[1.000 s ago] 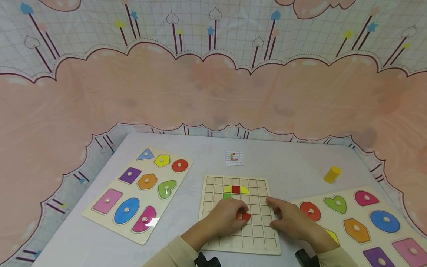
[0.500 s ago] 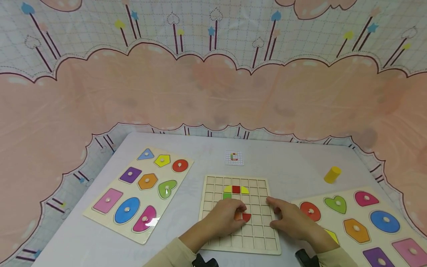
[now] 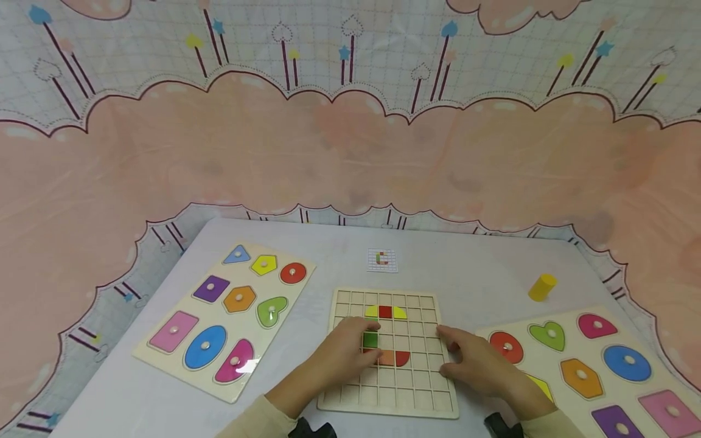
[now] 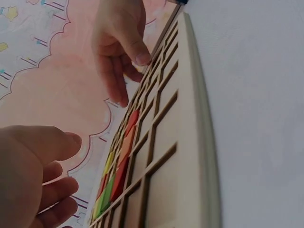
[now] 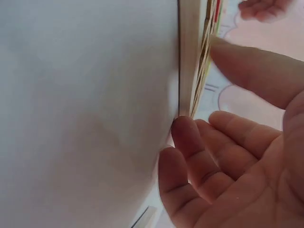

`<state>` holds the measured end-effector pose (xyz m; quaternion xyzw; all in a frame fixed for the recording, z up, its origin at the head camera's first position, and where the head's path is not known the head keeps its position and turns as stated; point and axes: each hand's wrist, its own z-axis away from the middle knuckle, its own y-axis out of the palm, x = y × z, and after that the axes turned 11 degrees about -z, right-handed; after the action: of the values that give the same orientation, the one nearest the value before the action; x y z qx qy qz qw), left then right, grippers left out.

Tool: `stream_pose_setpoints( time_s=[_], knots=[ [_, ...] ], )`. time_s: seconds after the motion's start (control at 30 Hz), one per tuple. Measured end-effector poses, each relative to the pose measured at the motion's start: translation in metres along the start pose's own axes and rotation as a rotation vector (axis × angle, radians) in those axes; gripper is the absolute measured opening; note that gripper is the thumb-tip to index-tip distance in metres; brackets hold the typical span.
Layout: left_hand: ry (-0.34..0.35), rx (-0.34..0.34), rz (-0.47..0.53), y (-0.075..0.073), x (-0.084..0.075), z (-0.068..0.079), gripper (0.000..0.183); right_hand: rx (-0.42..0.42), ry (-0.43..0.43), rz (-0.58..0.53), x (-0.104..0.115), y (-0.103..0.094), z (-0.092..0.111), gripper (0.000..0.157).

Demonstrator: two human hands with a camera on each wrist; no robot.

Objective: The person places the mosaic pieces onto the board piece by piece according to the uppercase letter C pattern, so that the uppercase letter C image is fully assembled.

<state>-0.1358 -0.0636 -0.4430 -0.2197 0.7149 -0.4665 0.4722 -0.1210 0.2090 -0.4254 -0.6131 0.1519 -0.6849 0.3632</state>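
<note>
A wooden grid board lies in the middle of the table with coloured pieces in its cells. Along its upper part sit a yellow quarter-circle and a red square. Lower down are a green square, an orange square and a red quarter-circle. My left hand hovers over the board's left side, thumb and fingers parted around nothing, and partly covers a dark red piece. At the board's right edge, my right hand rests thumb and fingertips against the rim.
Beyond the board lies a small card printed with a coloured grid pattern. A yellow cylinder stands at the back right. Knobbed shape puzzles flank the board, one on the left and another on the right.
My left hand has drawn back to the left from the orange square, its thumb and fingers spreading. The orange and green squares now show. My right hand stays at the board's edge.
</note>
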Motion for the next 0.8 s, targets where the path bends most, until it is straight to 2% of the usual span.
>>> stream_pose_setpoints(
  time_s=[0.23, 0.5, 0.8],
  knots=[
    [-0.047, -0.057, 0.024, -0.021, 0.007, 0.01, 0.043, -0.025, -0.009, 0.0, 0.002, -0.005, 0.011, 0.078],
    [-0.134, -0.167, -0.1, -0.045, 0.016, 0.023, 0.045, -0.041, -0.02, 0.023, 0.015, -0.02, 0.021, 0.077],
    [-0.248, -0.251, -0.245, -0.068, 0.032, 0.031, 0.045, -0.099, -0.137, 0.071, 0.027, -0.04, 0.031, 0.072]
  ],
)
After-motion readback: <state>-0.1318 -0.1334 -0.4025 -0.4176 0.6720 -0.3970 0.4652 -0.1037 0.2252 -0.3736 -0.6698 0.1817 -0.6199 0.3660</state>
